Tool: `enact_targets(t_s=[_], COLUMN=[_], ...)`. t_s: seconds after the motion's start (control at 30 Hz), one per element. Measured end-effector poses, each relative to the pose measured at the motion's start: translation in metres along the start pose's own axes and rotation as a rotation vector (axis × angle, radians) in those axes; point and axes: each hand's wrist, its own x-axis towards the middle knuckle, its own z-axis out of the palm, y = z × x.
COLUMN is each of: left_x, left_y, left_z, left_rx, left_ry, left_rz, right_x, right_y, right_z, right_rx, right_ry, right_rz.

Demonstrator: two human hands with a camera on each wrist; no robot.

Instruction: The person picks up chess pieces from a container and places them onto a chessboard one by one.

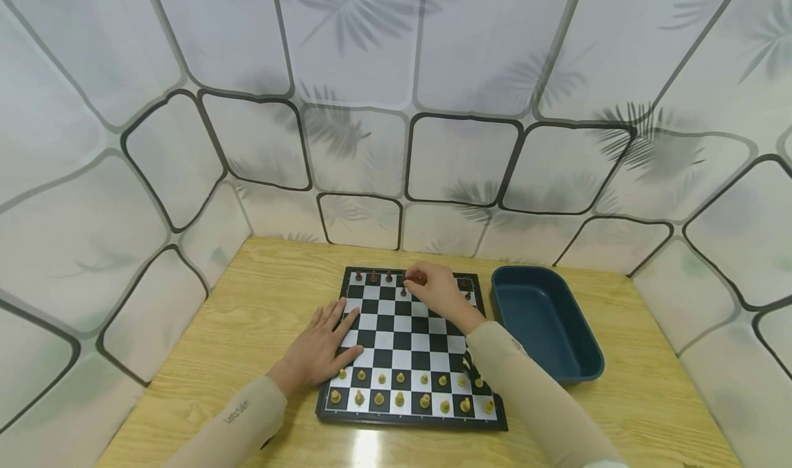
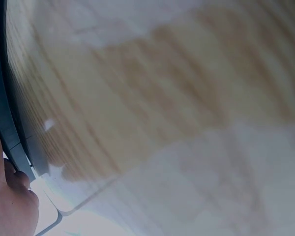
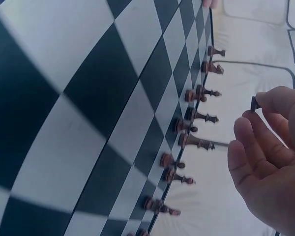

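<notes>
A black-and-white chessboard (image 1: 384,323) lies on the wooden table. My left hand (image 1: 318,350) rests palm down over its left edge, fingers spread; only part of that hand (image 2: 12,204) shows in the left wrist view. Above the far rows, my right hand (image 1: 436,289) pinches a small dark chess piece (image 3: 254,103) between thumb and fingertips. Its kind is mostly hidden. Dark red pieces stand along the far edge, among them a king (image 3: 196,142) and a pawn (image 3: 171,161). Yellow pieces, such as a pawn (image 1: 401,377), fill two rows at the near side.
A deep blue plastic bin (image 1: 590,370) stands on the table (image 1: 643,385) just right of the board. Patterned pale curtains (image 1: 365,152) enclose the table at the back and sides. My right forearm crosses the board's right edge.
</notes>
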Motion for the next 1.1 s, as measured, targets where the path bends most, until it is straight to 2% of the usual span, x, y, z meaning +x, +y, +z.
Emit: enact_targets(t_s=[0.4,0.63,0.83,1.1], left_x=[0.000,0.000,0.000,0.000], left_y=[-0.001,-0.002,-0.002,-0.002], left_z=[0.001,0.002,0.002,0.003], left_rx=[0.002,0.007,0.009,0.022], left_ry=[0.005,0.015,0.014,0.014], left_rz=[0.002,0.006,0.006,0.006], right_x=[0.015,0.019,0.021,0.023], right_y=[-0.011,-0.012,-0.013,-0.015], right_z=[0.023,0.035,0.040,0.045], right_rx=[-0.001,-0.015,-0.053,-0.092], right_ry=[-0.040,-0.039,-0.066,-0.077], right_rz=[0.017,-0.013,-0.032,-0.008])
